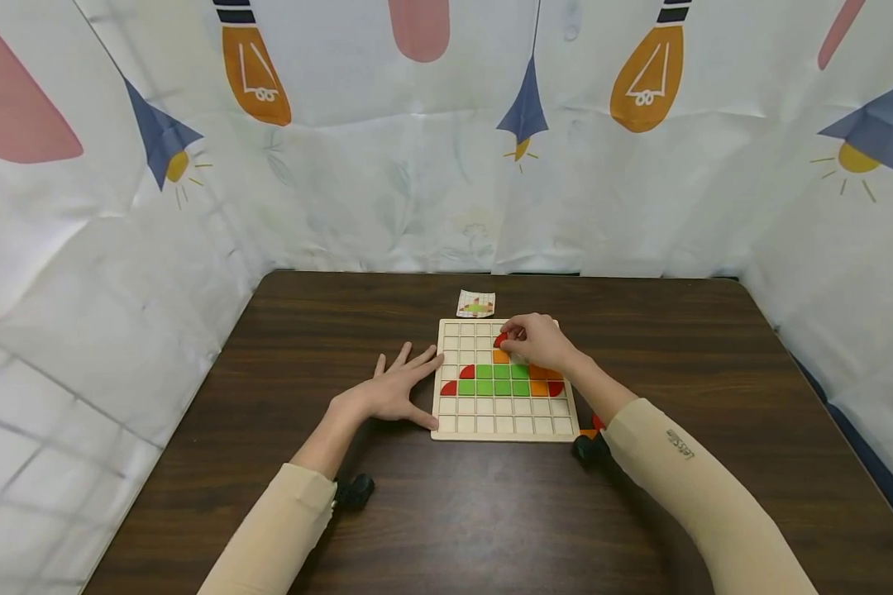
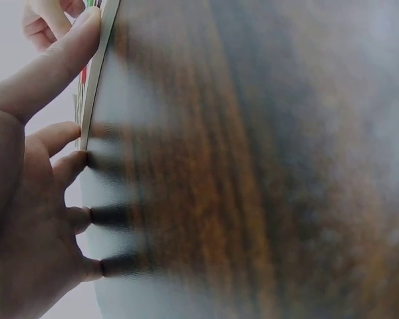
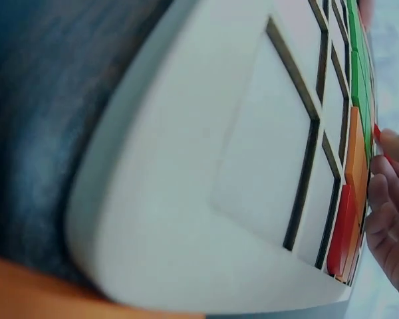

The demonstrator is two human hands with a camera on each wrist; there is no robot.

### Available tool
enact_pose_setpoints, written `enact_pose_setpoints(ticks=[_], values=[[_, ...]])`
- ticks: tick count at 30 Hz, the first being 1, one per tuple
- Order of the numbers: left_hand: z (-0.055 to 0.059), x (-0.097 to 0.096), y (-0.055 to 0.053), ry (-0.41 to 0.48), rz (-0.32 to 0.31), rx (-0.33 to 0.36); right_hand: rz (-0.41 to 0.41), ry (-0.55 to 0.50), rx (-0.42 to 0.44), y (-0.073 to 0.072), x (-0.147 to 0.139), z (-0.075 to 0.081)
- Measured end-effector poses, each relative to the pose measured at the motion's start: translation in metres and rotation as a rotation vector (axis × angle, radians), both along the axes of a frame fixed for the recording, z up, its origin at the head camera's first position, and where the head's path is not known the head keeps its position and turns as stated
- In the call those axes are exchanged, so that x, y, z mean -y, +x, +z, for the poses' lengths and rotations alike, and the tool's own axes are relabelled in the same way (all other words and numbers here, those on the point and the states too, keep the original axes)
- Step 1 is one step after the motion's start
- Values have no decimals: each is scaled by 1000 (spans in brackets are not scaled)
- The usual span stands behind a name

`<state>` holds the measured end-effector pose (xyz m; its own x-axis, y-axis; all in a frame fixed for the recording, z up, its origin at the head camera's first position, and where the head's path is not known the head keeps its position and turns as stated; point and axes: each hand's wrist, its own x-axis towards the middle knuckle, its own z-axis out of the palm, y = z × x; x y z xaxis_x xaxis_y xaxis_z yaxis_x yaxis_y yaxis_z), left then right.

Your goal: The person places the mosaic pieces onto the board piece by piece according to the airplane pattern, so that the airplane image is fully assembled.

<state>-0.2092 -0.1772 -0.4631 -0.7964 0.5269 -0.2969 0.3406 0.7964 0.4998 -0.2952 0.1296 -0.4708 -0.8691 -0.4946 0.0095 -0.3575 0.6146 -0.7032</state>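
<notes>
A pale grid board [image 1: 506,426] lies on the dark wooden table. Two rows of green square tiles [image 1: 502,380] run across its middle, with red rounded tiles [image 1: 467,372] at the left ends and orange tiles [image 1: 539,387] toward the right. My left hand [image 1: 394,392] has its fingers spread, thumb and fingertips against the board's left edge. Over the upper part of the grid, my right hand [image 1: 539,340] pinches a red rounded tile [image 1: 499,340] just above a single orange tile [image 1: 501,357]. The right hand hides some cells behind it.
Behind the board lies a small picture card [image 1: 476,304] with a coloured pattern. Loose red [image 1: 598,422] and orange pieces [image 1: 587,433] lie by the board's near right corner, partly hidden by the right sleeve [image 1: 699,487]. A printed white curtain [image 1: 417,198] hangs beyond the table.
</notes>
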Motion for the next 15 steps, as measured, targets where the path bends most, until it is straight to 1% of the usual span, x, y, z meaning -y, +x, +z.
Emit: enact_pose_setpoints(ticks=[10, 15], values=[[-1, 0, 0, 5, 8, 3, 19, 43, 1, -2, 3, 1], [-3, 0, -1, 3, 6, -4, 37, 23, 15, -1, 0, 2]])
